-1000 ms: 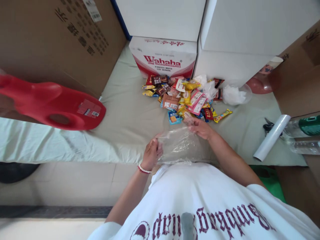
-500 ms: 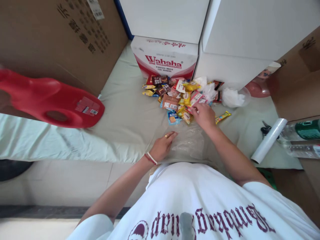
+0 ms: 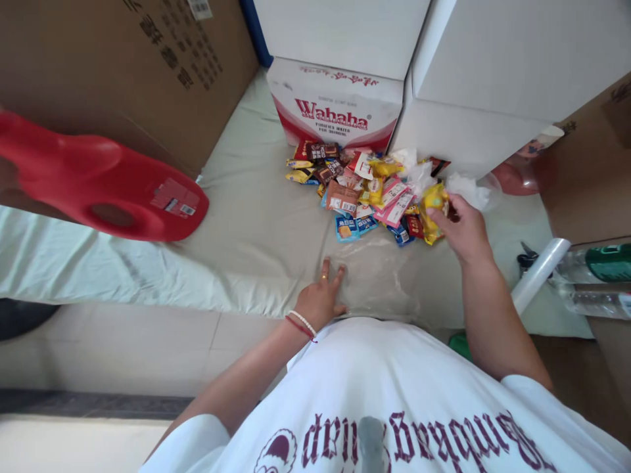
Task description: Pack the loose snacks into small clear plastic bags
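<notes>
My right hand (image 3: 466,226) pinches a yellow snack packet (image 3: 434,213) at the right end of a heap of small wrapped snacks. Brown cocoa packets (image 3: 323,152), pink packets (image 3: 394,200) and a light blue packet (image 3: 348,228) lie in that heap. Near the table's front edge my left hand (image 3: 319,299) rests with its fingers spread, beside a clear plastic bag (image 3: 379,276) lying flat on the cloth. Whether the left fingers press on the bag's edge is hard to make out.
A white and red Wahaha carton (image 3: 335,105) stands behind the heap. To the left lies a large red plastic jug (image 3: 113,184) before a brown cardboard box (image 3: 148,79). At right are a white roll (image 3: 539,276), scissors (image 3: 527,256) and plastic bottles (image 3: 604,263).
My right hand has moved right from the heap's front and now holds a yellow packet. My left hand's fingers have spread and point forward. The view has shifted slightly.
</notes>
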### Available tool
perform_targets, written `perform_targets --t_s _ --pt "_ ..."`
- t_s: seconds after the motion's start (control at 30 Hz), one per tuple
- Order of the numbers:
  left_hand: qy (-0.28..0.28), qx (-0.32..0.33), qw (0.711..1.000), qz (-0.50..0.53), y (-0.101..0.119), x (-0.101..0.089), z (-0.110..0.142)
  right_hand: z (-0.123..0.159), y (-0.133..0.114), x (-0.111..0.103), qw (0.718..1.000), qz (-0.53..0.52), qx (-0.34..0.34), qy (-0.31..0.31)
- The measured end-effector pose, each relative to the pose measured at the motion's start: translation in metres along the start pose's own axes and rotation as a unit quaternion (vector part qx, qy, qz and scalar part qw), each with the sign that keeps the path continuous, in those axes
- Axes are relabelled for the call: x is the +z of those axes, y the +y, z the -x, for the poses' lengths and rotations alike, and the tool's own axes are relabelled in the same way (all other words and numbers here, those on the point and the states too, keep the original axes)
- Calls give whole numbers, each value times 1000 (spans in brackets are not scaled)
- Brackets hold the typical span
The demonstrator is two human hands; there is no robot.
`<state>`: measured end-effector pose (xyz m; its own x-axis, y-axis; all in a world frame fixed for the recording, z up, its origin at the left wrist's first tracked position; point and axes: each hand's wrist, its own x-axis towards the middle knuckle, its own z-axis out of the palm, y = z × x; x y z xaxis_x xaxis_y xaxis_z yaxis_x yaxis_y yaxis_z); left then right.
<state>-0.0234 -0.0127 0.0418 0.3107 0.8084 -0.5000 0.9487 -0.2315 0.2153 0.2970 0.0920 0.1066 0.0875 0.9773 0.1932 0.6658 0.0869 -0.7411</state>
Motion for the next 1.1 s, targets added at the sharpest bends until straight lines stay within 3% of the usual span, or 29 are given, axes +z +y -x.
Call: perform_targets --t_s 0.07,0.17,0.23,0.3,0.4,0.53,0.67,0.83,0.9,0.97,1.1 --pt "0 -11 1000 -4 2 0 0 19 -24 -1 994 44 -82 -64" --pt "0 -23 1000 -6 5 -2 2 48 -52 39 946 111 -191 -237" --pt "0 -28 1000 -1 2 -4 5 61 -57 75 910 168 -205 -318" --pt "7 -27 1000 6 -5 -5 10 68 -50 101 890 205 -194 -358" --pt "45 -9 999 26 -25 -3 21 78 -30 99 902 162 -209 -341" --pt "74 90 992 43 -50 14 35 110 3 58 899 70 -257 -349" --pt "83 132 986 66 -62 32 31 139 35 42 913 46 -214 -345" --pt "124 147 964 185 -72 19 4 112 38 47 942 -51 -115 -312" --pt "139 131 955 227 -74 7 -9 90 34 51 943 -70 -34 -324" --pt "139 61 964 216 -74 -2 -20 70 33 55 943 -30 34 -330" --pt "143 -64 976 155 -61 -5 -36 43 28 60 940 191 47 -280"
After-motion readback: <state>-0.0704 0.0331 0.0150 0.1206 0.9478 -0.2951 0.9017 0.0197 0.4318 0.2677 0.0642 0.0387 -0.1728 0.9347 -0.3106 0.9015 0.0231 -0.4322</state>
